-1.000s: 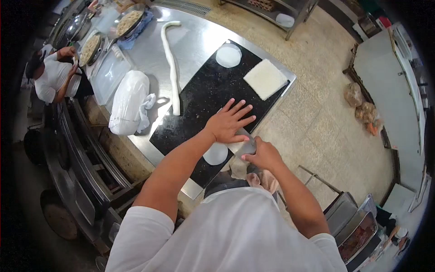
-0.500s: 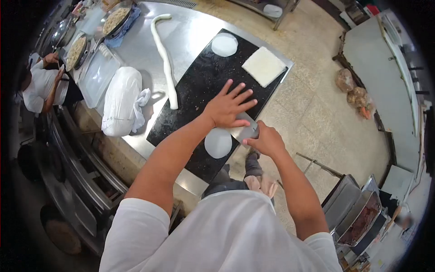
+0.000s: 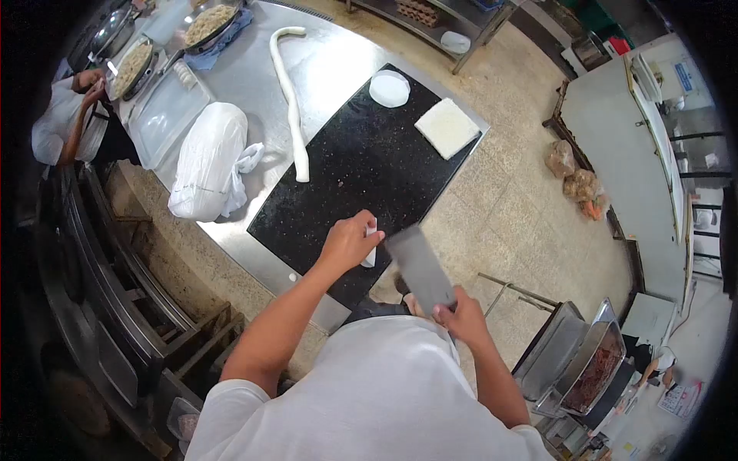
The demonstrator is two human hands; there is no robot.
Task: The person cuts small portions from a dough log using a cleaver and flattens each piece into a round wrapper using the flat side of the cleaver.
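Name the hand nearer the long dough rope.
Left. The left hand is below and right of the dough rope; the right hand, gripping the blade, is farther that way.

Slab (image 3: 354, 165): smooth, speckled. Under slab: tabletop (image 3: 338, 58), glossy metal. Left of slab: bag (image 3: 209, 161), crinkled thin plastic. Beside slab: cleaver (image 3: 421, 270), smooth, dull metal. On slab: square stack (image 3: 447, 128), matt.

Dough rope (image 3: 293, 114), black slab (image 3: 346, 150) on steel table (image 3: 338, 50)

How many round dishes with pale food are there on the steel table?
2. One dish stands at the table's far left, by a blue cloth; the other dish is nearer, beside a co-worker's hands. More may be hidden beyond the dark edge.
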